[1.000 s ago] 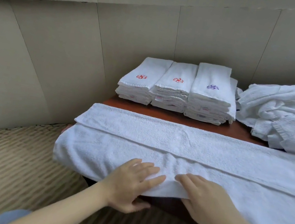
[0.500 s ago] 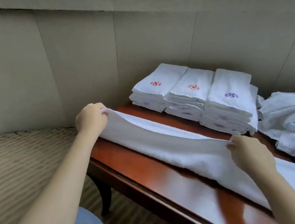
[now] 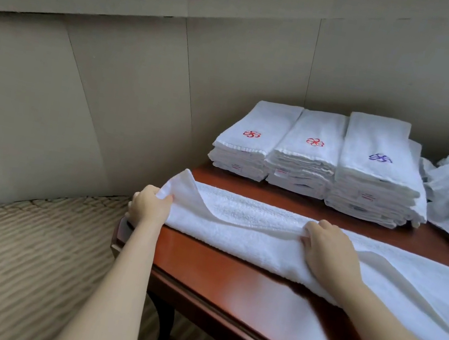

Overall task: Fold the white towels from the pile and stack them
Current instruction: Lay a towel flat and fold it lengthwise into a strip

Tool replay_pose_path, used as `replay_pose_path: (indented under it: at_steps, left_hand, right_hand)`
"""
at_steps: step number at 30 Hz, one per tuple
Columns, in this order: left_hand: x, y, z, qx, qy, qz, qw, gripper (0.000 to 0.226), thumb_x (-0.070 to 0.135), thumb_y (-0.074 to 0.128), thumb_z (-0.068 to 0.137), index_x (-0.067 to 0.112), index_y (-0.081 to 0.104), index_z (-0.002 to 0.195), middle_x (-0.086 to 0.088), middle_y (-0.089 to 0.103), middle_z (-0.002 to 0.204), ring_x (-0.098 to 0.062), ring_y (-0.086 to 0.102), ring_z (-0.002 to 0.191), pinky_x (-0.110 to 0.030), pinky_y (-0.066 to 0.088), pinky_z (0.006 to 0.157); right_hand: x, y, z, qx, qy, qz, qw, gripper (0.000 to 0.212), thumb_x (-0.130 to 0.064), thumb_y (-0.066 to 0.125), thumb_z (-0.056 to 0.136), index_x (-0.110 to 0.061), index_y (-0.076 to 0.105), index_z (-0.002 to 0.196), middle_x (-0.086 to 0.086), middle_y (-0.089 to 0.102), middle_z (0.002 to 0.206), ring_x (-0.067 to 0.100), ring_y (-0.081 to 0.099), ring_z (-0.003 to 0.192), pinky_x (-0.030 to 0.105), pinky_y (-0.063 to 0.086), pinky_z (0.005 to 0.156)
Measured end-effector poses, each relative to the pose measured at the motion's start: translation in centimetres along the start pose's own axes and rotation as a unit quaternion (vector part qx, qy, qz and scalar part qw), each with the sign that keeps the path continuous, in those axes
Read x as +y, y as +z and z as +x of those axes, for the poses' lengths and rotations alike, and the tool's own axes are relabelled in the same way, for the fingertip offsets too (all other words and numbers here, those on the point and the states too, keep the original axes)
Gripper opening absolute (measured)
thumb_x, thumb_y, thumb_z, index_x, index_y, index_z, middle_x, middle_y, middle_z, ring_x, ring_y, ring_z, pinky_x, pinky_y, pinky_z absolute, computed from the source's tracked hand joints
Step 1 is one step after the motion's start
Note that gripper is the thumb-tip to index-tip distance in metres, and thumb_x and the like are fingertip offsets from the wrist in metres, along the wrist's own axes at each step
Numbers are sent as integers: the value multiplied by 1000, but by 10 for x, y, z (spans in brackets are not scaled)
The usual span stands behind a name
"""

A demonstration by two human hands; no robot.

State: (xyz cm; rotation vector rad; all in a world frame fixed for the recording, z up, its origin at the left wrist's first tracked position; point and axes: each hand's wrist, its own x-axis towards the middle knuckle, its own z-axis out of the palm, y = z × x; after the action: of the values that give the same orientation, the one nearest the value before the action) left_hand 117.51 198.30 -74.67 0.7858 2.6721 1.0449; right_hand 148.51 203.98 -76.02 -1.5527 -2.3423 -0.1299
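Left hand [image 3: 149,206] sits out at nine o'clock, fingers curled closed in a pinch, knuckles up, forearm running back toward six. Right hand [image 3: 328,252] at three o'clock, palm down, fingers bent and gripping, forearm trailing toward five.

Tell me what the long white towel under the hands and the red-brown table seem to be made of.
The long white towel looks like looped terry cloth, probably cotton: a nubbly, matte pile that drapes in soft folds. The red-brown table looks like wood or wood veneer with a glossy varnish: its bare top mirrors the window light in pale streaks. Solid wood or veneer cannot be told.
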Motion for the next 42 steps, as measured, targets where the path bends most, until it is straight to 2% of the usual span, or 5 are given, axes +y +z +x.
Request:
replay_pose_path:
  at_steps: [15,20,28,34,42]
  left_hand:
    - [0,9,5,106,5,14,994,21,26,39,100,9,52,101,-13,66,105,-34,55,108,-43,32,95]
    - [-1,13,4,168,33,-37,985,13,19,37,101,9,44,97,-16,66,96,-36,59,94,-44,33,93]
    - [12,12,-6,89,132,214,964,32,9,46,91,23,62,114,-4,51,122,-27,42,115,-38,32,96]
    - [35,35,-29,-70,295,198,932,43,21,32,101,24,39,144,0,42,146,-20,32,136,-37,28,109]
    - [78,64,-77,-153,377,162,899,41,26,33,103,24,44,142,-5,29,152,-23,22,139,-38,28,109]
  right_hand:
    - [1,0,31,-8,107,63,992,39,-39,50,93,-10,48,68,1,54,67,27,51,70,30,32,54]
    - [-1,-6,34,143,24,62,987,30,-27,56,93,-9,46,71,15,61,68,36,55,67,36,23,58]
    - [9,8,32,-3,67,38,997,22,-37,45,97,-16,52,98,3,58,95,23,41,81,33,32,72]
    - [11,7,24,-6,49,60,997,21,-28,43,97,-17,52,112,4,57,103,25,44,87,33,33,73]
    - [22,-4,-1,-8,25,65,998,36,-28,44,96,-20,43,131,3,51,113,27,46,101,35,36,83]
